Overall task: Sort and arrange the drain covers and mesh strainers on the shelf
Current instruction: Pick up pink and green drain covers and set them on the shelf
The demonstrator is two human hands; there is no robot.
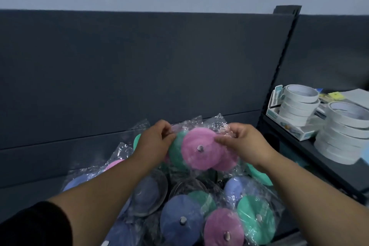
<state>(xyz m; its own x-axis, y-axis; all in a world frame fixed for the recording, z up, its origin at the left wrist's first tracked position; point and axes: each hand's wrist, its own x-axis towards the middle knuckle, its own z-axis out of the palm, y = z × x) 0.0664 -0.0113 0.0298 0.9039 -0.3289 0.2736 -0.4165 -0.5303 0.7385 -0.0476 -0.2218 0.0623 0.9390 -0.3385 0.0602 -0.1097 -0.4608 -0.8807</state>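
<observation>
Head view: hands (155, 142) (242, 144) gripping wrapped pink drain cover (199, 149), no legible writing.

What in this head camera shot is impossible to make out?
- Held packet: how many covers it holds; the left hand, right hand and overlapping discs hide some.
- Mesh strainers: mostly buried under wrapped covers.
- Blue cover: cut off by the bottom edge.
- Boxes behind the tape rolls: print too small and blurred.
</observation>
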